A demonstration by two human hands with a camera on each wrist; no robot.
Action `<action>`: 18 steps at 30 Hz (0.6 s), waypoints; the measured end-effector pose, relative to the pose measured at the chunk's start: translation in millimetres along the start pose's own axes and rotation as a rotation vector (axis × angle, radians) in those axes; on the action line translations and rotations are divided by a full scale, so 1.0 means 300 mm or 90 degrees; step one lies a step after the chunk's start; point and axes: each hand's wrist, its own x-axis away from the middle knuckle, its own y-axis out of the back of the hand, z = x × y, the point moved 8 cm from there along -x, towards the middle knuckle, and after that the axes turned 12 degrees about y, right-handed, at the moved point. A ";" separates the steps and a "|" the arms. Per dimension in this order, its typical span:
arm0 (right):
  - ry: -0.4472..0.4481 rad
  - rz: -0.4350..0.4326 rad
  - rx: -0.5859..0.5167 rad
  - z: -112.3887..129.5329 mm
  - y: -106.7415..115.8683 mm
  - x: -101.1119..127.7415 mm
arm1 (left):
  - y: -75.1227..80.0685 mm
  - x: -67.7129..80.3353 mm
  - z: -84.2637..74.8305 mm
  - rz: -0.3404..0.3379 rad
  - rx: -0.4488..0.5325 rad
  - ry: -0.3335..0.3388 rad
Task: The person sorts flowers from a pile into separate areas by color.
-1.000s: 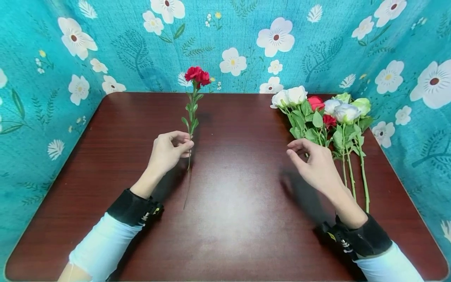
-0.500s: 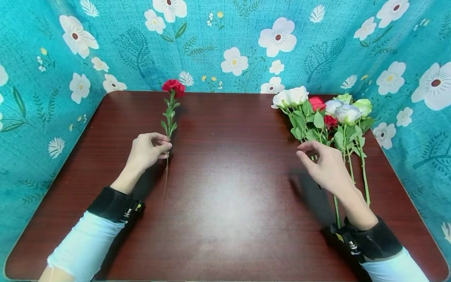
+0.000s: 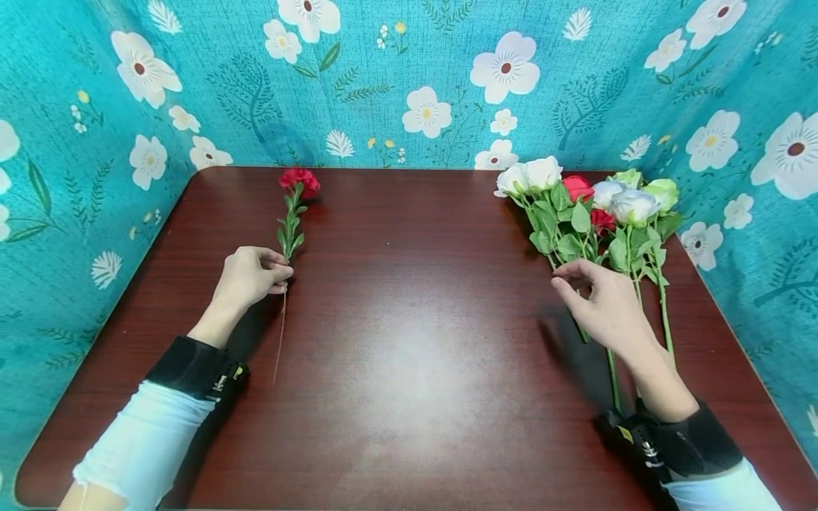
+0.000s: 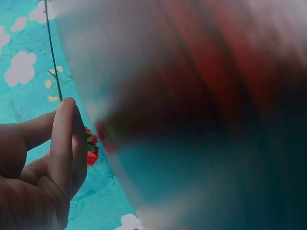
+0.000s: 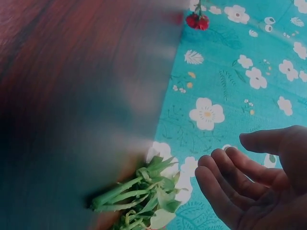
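On the left side of the table, my left hand (image 3: 251, 277) pinches the thin stem of a red carnation (image 3: 300, 182) between thumb and fingers. Its bloom points to the far edge and the bare stem end hangs toward me. In the left wrist view the fingers (image 4: 62, 139) hide part of the stem, with red petals (image 4: 92, 157) showing behind them. My right hand (image 3: 603, 301) hovers beside the flower bunch at the right, fingers loosely bent and holding nothing. In the right wrist view a gap separates thumb and fingertips, above the green stems (image 5: 120, 194).
The bunch at the right back has white roses (image 3: 529, 176), a red rose (image 3: 578, 188), pale blue roses (image 3: 633, 206) and a green rose (image 3: 662, 193). All lie on the dark wooden table (image 3: 409, 426). A blue flowered cloth (image 3: 383, 85) hangs behind and at both sides.
My left hand has carried the carnation to the left, and its bloom has come lower toward the table. My right hand has drifted slightly right and toward me, still holding nothing.
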 end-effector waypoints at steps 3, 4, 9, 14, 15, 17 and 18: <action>-0.005 0.005 0.008 -0.012 0.003 0.006 | 0.009 -0.003 0.010 0.004 -0.013 0.005; -0.006 0.007 0.009 -0.016 0.004 0.007 | 0.012 -0.003 0.013 0.006 -0.020 0.005; -0.006 0.012 0.017 -0.030 0.014 0.010 | 0.011 -0.001 0.028 0.025 -0.059 0.012; -0.011 0.026 0.027 -0.048 0.017 0.016 | 0.005 0.002 0.040 0.030 -0.105 0.023; -0.014 0.032 0.029 -0.051 0.016 0.017 | 0.004 0.002 0.042 0.030 -0.115 0.027; -0.019 0.043 0.030 -0.059 0.016 0.021 | 0.001 0.002 0.044 0.033 -0.130 0.030; -0.021 0.050 0.031 -0.064 0.016 0.023 | 0.000 0.003 0.045 0.036 -0.136 0.032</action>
